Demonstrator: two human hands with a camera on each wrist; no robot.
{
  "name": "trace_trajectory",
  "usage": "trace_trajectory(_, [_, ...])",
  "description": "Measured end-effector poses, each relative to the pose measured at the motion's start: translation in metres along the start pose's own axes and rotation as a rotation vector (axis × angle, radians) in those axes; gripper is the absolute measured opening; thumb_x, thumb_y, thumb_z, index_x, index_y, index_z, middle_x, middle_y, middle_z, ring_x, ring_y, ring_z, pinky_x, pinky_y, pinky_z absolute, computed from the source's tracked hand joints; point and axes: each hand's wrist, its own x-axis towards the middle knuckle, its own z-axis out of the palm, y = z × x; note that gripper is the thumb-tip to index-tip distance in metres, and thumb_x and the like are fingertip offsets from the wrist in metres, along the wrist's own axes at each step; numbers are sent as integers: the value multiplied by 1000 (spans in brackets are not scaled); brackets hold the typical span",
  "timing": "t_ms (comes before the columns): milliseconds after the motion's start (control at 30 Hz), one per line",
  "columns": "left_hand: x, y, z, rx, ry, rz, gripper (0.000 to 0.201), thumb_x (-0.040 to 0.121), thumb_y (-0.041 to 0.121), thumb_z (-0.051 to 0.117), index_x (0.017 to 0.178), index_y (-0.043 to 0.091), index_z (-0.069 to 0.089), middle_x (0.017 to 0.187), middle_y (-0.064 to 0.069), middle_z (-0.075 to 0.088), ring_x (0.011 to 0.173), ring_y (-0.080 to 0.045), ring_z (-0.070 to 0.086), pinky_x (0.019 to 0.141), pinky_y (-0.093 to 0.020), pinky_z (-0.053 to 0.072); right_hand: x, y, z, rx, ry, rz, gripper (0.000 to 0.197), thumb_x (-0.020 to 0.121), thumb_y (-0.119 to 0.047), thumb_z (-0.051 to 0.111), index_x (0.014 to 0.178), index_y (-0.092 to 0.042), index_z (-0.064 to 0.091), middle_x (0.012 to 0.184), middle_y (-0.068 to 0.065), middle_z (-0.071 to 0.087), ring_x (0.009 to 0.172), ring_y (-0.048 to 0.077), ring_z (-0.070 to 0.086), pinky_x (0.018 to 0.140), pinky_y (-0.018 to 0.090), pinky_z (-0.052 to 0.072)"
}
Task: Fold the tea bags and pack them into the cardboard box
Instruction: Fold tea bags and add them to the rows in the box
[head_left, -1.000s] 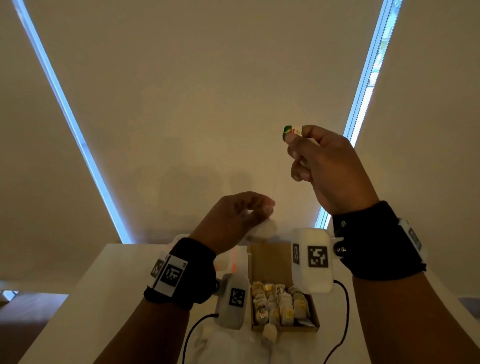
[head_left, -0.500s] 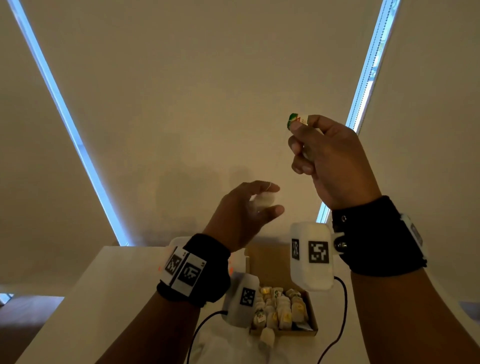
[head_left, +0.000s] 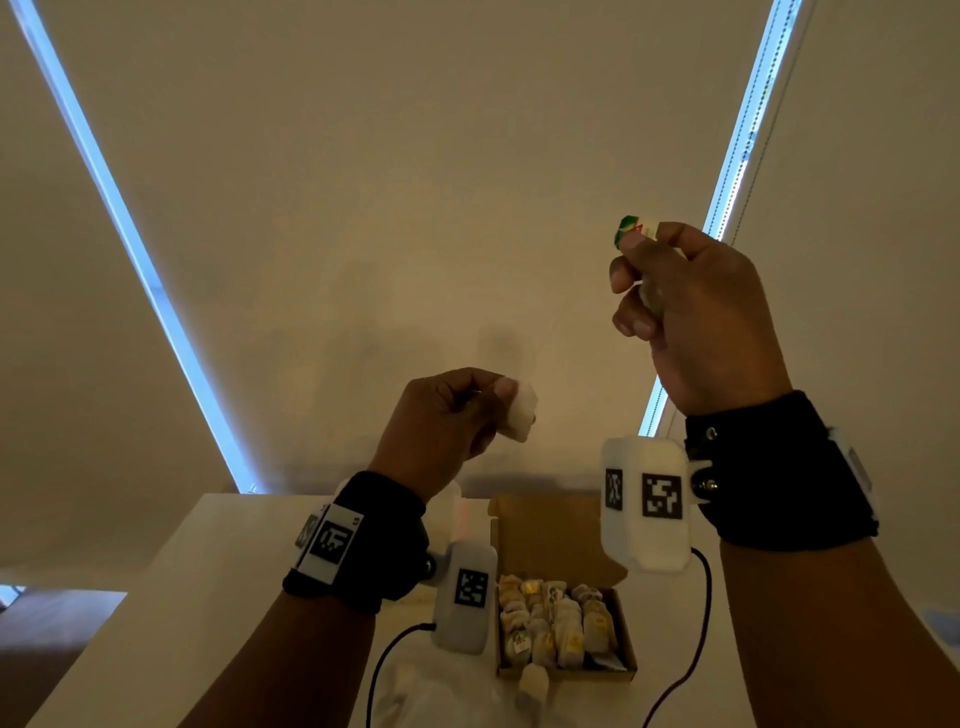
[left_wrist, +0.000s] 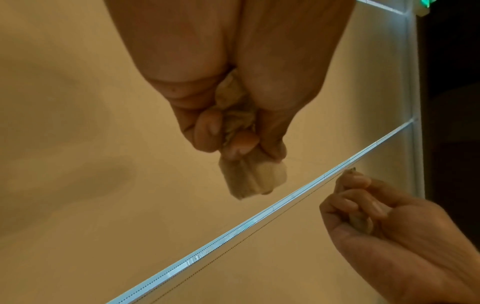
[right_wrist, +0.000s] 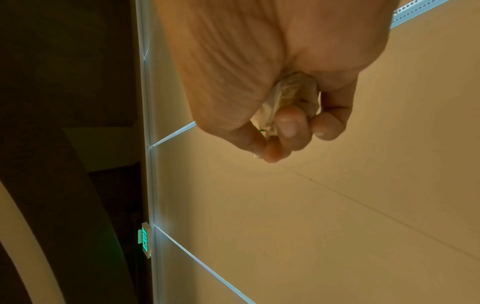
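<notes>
Left hand has its fingers curled around a white tea bag, pinched at the fingertips so the bag sticks out past them, held up in the air above the table. Right hand is higher up, pinching the green paper tag between thumb and forefinger, with another crumpled tea bag tucked under its curled fingers. Can't really make out the string between the two hands. Down below, the open cardboard box sits on the table, rows of folded tea bags packed inside, and one loose bag lies just in front of it.
</notes>
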Motion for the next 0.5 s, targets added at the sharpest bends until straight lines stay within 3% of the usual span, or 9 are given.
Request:
trace_trajectory(100, [9,-4,-2,109,132,5,19,96,26,68,103,14,81,53,14,59,49,-1,45,58,-20,37,-5,2,-2,32,-27,-6,19,98,-14,61,79,-14,64,70,7,58,51,20,34,50,29,31])
trace_trajectory(167, [17,-3,-4,173,228,15,17,95,26,71,99,14,82,47,20,56,45,3,47,56,-15,37,-16,6,-1,70,-105,-11,28,98,-13,62,71,-21,64,72,6,57,58,21,36,49,29,30])
trace_trajectory(233, [26,2,-8,222,288,33,19,95,30,70,91,18,83,53,17,64,44,2,47,55,-19,41,-31,11,0,80,-218,-7,26,97,-12,63,73,-22,65,74,9,54,61,22,35,47,29,29])
trace_trajectory(333, [41,12,-14,316,336,53,25,96,34,66,84,19,81,61,9,72,49,1,55,58,-20,46,-52,21,0,-30,-356,27,14,96,-12,64,82,-11,65,66,10,49,54,17,36,45,23,32])
trace_trajectory(400, [53,18,-19,315,384,50,25,95,34,67,80,19,80,59,8,71,52,-5,61,61,-20,49,-61,31,-1,-147,-427,41,13,94,-17,66,88,-6,65,62,5,51,51,12,40,46,21,35])
trace_trajectory(500, [67,27,-20,271,403,58,27,94,34,66,79,16,79,63,3,73,48,-9,55,63,-27,49,-66,46,1,-328,-495,30,10,93,-23,69,87,-16,69,60,-11,58,53,3,49,52,20,39])
